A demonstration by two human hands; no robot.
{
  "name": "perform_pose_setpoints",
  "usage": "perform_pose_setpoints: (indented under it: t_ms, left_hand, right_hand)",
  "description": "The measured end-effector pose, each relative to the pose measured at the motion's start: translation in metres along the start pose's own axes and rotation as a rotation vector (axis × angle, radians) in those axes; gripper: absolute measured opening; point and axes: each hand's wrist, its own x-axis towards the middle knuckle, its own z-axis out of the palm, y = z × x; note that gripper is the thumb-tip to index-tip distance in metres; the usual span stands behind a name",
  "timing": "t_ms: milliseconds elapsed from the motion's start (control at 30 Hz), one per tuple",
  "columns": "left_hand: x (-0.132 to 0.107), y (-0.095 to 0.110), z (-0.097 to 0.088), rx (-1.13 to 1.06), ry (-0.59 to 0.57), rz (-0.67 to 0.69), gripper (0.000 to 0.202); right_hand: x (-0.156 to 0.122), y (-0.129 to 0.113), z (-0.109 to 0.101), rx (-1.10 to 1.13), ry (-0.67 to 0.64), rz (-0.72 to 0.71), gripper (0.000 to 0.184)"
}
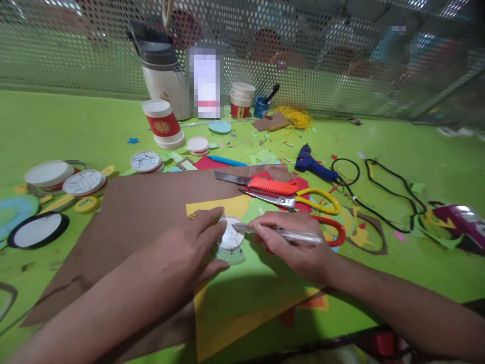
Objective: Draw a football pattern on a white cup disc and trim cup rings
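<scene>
My left hand [200,235] lies over the paper with its fingers stretched out, the fingertips pressing the edge of a small white disc [232,235] and a clear half-round protractor [233,258]. Between the fingers of my right hand [291,242] is a slim silvery pen [301,236], its tip touching the disc. Beneath them are a green sheet [257,283], yellow paper [212,323] and a big brown sheet [151,212]. Just beyond the right hand lie scissors [278,198] with yellow and red handles and an orange box cutter [273,186].
A blue glue gun [314,164] with a black cord lies at right, near a purple device [462,222]. Paper cups [162,124], a lit phone [206,83] and a white kettle [162,76] stand at the back. Round lids [49,174] and paper scraps lie at left.
</scene>
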Motion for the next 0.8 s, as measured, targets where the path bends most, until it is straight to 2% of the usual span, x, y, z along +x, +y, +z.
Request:
perform_pose_setpoints:
  t_ms: [533,700,800]
  left_hand:
    - [-0.0013,-0.0001,-0.0003,-0.041,0.009,0.003,0.044]
    - [-0.0014,0.0001,-0.0007,-0.034,0.002,0.013,0.039]
    - [-0.0023,-0.0016,-0.0003,-0.048,0.005,0.010,0.043]
  right_hand:
    - [-0.0007,-0.0019,-0.0012,-0.026,-0.005,-0.028,0.017]
    - [-0.0001,-0.0032,-0.0035,-0.043,-0.034,-0.004,0.020]
    - [0.0000,-0.0036,-0.0046,-0.056,-0.049,-0.006,0.020]
